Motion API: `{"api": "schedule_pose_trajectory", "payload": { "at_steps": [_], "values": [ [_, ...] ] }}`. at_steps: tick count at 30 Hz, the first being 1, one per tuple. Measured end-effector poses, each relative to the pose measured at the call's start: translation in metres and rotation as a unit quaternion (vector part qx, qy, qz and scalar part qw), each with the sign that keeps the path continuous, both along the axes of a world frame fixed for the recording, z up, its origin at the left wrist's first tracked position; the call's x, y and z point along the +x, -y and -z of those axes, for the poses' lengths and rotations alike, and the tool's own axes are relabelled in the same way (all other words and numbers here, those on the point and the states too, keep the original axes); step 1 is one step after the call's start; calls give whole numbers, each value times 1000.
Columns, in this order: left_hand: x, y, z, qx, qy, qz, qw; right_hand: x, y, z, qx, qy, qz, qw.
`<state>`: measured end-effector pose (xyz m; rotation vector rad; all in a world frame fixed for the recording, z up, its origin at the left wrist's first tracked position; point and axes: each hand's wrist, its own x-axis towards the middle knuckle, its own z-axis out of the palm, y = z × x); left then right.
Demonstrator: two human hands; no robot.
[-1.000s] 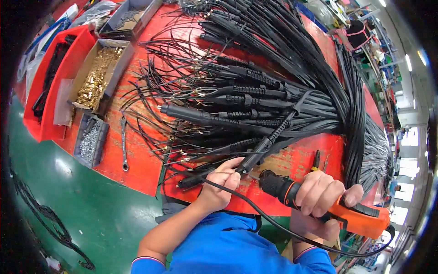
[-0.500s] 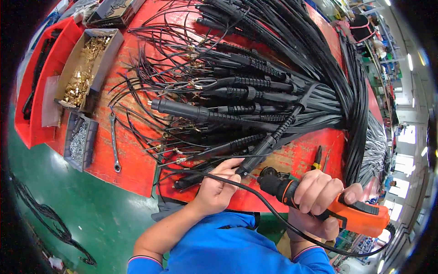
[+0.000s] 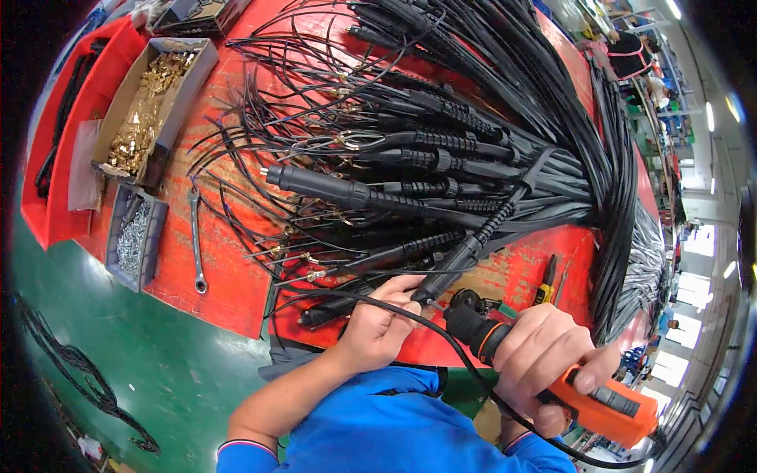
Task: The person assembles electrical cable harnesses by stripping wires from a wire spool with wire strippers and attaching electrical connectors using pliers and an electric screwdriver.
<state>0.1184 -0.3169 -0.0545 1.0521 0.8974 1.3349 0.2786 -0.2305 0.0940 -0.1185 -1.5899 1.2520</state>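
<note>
- The left hand (image 3: 382,327) is closed, thumb and fingers pinched on the lower end of a black cylindrical connector (image 3: 448,276), with no gap showing between them and it.
- That connector slants up and to the right from the fingertips, its ribbed sleeve (image 3: 495,223) leading toward the bundled black cables (image 3: 619,197).
- The right hand (image 3: 544,355) is wrapped firmly around an orange-and-black power screwdriver (image 3: 607,410), four fingers curled over the dark front section, the thumb lying along the orange body near a black lever (image 3: 617,400).
- The screwdriver's nose points at the connector's lower end, just beside the left fingertips; whether its bit touches cannot be told.
- A black cord (image 3: 465,363) runs from the tool's rear, sagging below the right hand and passing across the left fingers.
- On the red tabletop (image 3: 229,299), near the screwdriver, lie yellow-and-black-handled pliers (image 3: 546,285).
- Well to the left are a combination wrench (image 3: 196,244), a grey tray (image 3: 160,225) of silver screws and a box (image 3: 189,91) of brass-coloured terminals.
</note>
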Motion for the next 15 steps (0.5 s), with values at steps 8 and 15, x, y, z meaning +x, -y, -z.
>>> {"api": "schedule_pose_trajectory", "payload": {
  "at_steps": [8, 15],
  "values": [
    [-1, 2, -1, -20, 18, 8, 1000, -12, -22, -3, 19, 0, -148, 989],
    [0, -1, -7, -3, 27, -7, 1000, -14, -10, -4, -11, 18, -34, 999]
  ]
}}
